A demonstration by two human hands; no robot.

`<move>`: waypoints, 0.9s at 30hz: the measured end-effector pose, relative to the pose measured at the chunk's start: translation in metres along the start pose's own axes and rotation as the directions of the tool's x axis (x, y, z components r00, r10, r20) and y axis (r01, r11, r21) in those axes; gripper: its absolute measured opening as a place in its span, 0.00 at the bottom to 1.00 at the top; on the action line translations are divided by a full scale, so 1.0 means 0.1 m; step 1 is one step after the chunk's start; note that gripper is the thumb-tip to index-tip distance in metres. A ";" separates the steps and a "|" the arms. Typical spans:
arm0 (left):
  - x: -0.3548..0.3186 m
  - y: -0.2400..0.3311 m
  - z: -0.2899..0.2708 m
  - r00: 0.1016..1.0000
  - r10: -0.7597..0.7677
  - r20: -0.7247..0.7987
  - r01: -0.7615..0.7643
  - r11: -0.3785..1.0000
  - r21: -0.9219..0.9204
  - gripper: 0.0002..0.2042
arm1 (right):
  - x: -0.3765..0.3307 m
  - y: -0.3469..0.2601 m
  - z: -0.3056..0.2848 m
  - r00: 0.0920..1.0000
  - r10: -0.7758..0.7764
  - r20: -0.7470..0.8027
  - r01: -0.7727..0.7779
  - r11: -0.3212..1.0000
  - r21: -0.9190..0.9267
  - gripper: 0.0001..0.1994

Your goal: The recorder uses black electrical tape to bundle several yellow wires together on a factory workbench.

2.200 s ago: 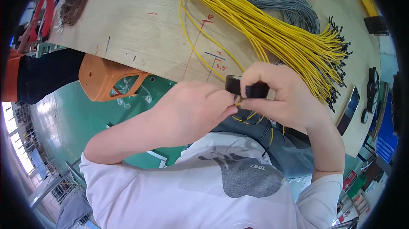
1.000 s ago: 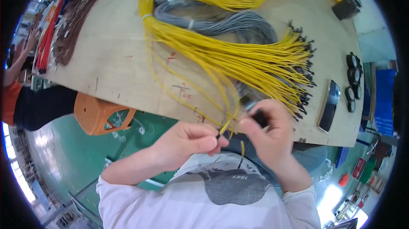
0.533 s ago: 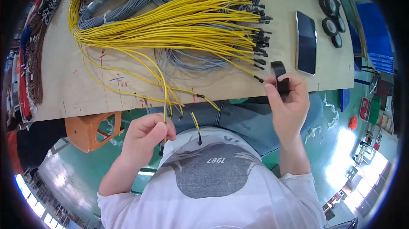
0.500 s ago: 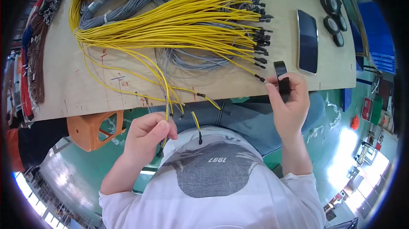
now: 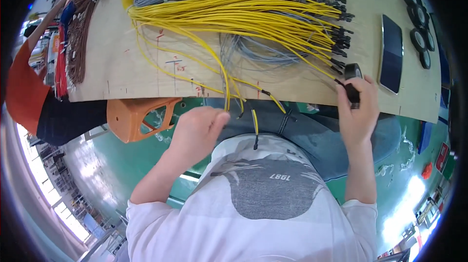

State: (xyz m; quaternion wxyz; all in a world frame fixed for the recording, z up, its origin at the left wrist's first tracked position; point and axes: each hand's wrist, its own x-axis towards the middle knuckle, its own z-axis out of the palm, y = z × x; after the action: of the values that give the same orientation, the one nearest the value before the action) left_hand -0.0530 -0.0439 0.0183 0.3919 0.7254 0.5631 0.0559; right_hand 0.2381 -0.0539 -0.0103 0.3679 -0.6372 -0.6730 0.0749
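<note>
Change: compared with half a second before, the left hand point(image 5: 197, 125) sits closer to the edge of the worktop, and the right hand point(image 5: 358, 111) has gone out to the right with the roll of black tape point(image 5: 352, 82). The two hands, which worked together near the body one second ago, are now well apart; it seems one wire end is finished and the hands go back to the bundle.
Left hand: fingers curled together, pinching the lower ends of a few thin yellow wires point(image 5: 227, 97) that hang over the worktop edge. One more yellow wire with a black tip point(image 5: 255, 128) hangs loose just beside it, over the lap.
Right hand: closed around the small roll of black tape, holding it at the worktop edge, touching the black ends of the nearest wires.
Worktop: a pale wooden board point(image 5: 146, 42) with red pen marks.
Bundle: a big fan of long yellow wires with black terminals point(image 5: 263, 11), with grey wires point(image 5: 253, 52) under it.
Far right: a dark flat phone point(image 5: 391, 53) and several black tape rolls point(image 5: 417, 38).
Far left: brown and red wire bundles point(image 5: 73, 33); an orange plastic stool point(image 5: 139, 116) stands below the edge.
</note>
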 end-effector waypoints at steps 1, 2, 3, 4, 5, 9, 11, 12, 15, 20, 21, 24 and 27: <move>-0.01 -0.11 0.03 0.994 -0.104 -0.028 0.100 0.987 -0.126 0.12 | -0.02 0.01 -0.02 0.999 0.043 0.012 -0.044 0.998 0.042 0.08; -0.01 -0.09 0.00 0.958 -0.285 0.020 0.278 0.913 -0.299 0.13 | -0.03 -0.01 -0.04 0.998 0.069 0.016 -0.069 0.997 0.038 0.08; -0.03 -0.12 0.02 0.956 -0.293 0.017 0.285 0.911 -0.299 0.13 | -0.05 -0.04 -0.05 0.998 0.066 0.022 -0.067 0.997 0.044 0.08; -0.05 -0.17 0.05 0.961 -0.271 -0.047 0.252 0.936 -0.246 0.14 | -0.07 -0.08 -0.06 0.996 0.078 0.045 -0.080 0.995 0.056 0.09; -0.07 -0.22 0.09 0.964 -0.241 -0.110 0.218 0.957 -0.193 0.14 | -0.07 -0.12 -0.08 0.994 0.088 0.067 -0.092 0.994 0.064 0.09; -0.04 -0.30 0.33 0.977 -0.214 0.005 0.161 0.721 -0.674 0.18 | -0.09 -0.26 -0.12 0.981 0.117 0.157 -0.123 0.992 0.034 0.10; 0.03 -0.25 0.39 0.993 -0.102 0.052 0.107 0.658 -0.745 0.20 | -0.13 -0.35 -0.10 0.963 0.104 0.248 -0.120 0.991 0.052 0.10; 0.07 -0.29 0.46 0.989 -0.029 0.145 0.139 0.514 -0.846 0.22 | -0.14 -0.43 -0.05 0.970 0.027 0.240 -0.037 0.999 0.037 0.10; 0.14 -0.15 0.59 0.957 0.049 0.286 0.262 0.277 -0.924 0.24 | -0.17 -0.58 0.12 0.926 -0.169 0.337 0.154 0.985 0.072 0.11; 0.31 0.22 0.75 0.931 0.039 0.364 0.366 -0.089 -0.926 0.19 | -0.25 -0.76 0.13 0.937 -0.062 0.343 -0.042 0.957 0.288 0.11; 0.32 0.26 0.77 0.922 0.057 0.383 0.387 -0.163 -0.908 0.18 | -0.29 -0.79 0.07 0.905 0.143 0.402 -0.298 0.885 0.357 0.09; 0.35 0.38 0.73 0.900 0.114 0.422 0.436 -0.264 -0.860 0.15 | -0.30 -0.83 -0.04 0.865 0.314 0.391 -0.495 0.661 0.564 0.07; 0.38 0.34 0.85 0.885 0.086 0.459 0.458 -0.349 -0.818 0.12 | -0.18 -0.89 -0.14 0.856 0.345 0.386 -0.515 0.493 0.701 0.09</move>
State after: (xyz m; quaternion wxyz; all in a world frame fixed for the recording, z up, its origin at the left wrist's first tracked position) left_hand 0.0319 -0.0562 -0.0322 0.9011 -0.0061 0.3195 0.2932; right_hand 0.1734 -0.0907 0.0433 0.5099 -0.5474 -0.4212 0.5127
